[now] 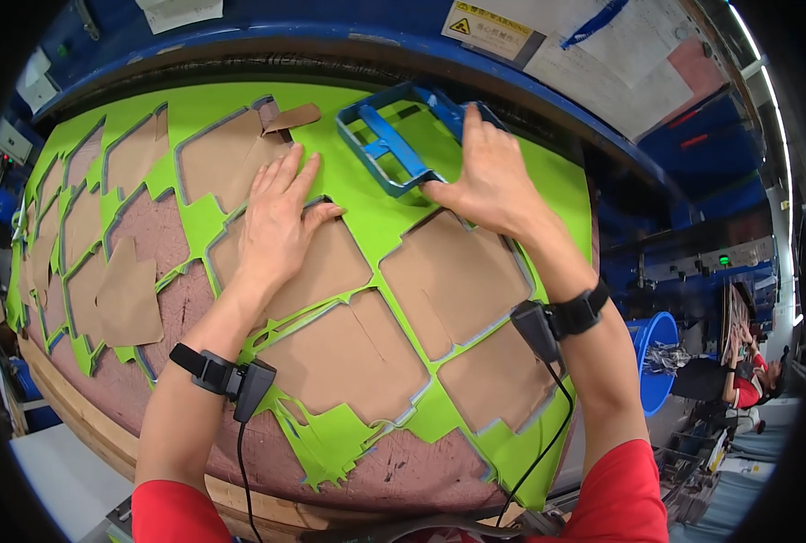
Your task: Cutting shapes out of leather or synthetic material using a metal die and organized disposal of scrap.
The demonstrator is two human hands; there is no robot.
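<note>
A bright green sheet lies over the work surface, with rows of angular cut-outs that show brown material inside their outlines. At its far side stands a blue, open-framed cutting die with a crossbar. My right hand grips the die's right side, thumb at the near corner and fingers along the far part. To the left, my left hand rests flat with fingers spread on the sheet and a brown area. A small brown strip lies just beyond its fingertips.
A loose brown piece lies on the left part of the sheet. Behind the surface runs a blue machine beam. A wooden edge borders the near left. At right are a blue bin and another person. Cables hang from both wrist straps.
</note>
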